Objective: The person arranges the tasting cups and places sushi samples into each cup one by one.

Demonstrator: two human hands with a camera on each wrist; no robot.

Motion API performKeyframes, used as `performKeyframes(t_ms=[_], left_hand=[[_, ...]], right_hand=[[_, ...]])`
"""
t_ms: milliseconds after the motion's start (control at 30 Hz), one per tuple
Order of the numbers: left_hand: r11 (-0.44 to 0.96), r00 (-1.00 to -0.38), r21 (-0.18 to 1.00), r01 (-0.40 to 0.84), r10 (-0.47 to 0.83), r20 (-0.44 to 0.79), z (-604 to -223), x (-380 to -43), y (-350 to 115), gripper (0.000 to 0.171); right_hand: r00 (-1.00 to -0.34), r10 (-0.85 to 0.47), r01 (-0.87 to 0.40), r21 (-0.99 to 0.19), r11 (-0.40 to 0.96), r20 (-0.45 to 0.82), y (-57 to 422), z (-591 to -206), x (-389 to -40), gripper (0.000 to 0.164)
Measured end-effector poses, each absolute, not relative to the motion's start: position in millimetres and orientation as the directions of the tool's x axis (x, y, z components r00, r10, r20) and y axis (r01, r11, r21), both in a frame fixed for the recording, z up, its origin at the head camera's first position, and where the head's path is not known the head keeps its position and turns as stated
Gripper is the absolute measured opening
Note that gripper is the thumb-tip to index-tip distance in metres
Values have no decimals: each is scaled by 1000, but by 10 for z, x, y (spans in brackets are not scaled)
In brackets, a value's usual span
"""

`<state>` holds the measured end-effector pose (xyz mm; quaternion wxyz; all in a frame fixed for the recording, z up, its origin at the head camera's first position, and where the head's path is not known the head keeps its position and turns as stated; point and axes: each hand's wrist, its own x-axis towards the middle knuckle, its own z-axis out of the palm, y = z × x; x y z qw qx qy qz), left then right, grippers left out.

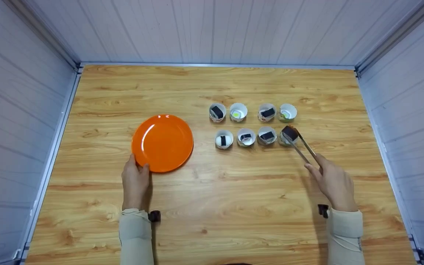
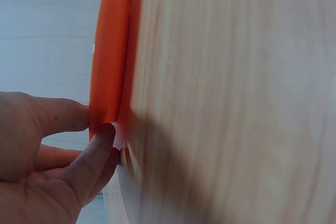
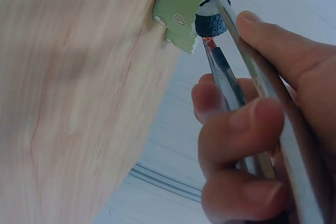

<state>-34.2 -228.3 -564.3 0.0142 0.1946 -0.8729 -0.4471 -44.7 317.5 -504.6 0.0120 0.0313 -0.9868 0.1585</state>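
Observation:
My left hand (image 1: 135, 184) pinches the near-left rim of a round orange plate (image 1: 165, 143), thumb on one face and fingertips under the edge in the left wrist view. Metal tongs (image 3: 257, 72) are gripped in my right hand (image 1: 334, 184). Between the tong tips is a dark-wrapped piece that looks like sushi (image 1: 290, 132), at the mouth of the front-right paper cup (image 1: 284, 142). Green patterned cup wall (image 3: 178, 9) shows beside the tips in the right wrist view. Whether the piece touches the cup cannot be told.
Several small paper cups stand in two rows right of the plate. Dark-banded pieces sit in most, such as the back-left cup (image 1: 217, 112). One back cup (image 1: 238, 112) shows a yellow-green spot inside. Pale panels (image 1: 212, 33) border the wooden table (image 1: 234, 209).

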Motion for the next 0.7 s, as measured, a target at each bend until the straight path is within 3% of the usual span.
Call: performKeyframes(t_ms=[700], left_hand=[[506,-922,799,-326,-356,-151,-5652,-351,-2277,41]], right_hand=[[-999,-45,-46,-321,946,12,3195,-5033,-477,49]])
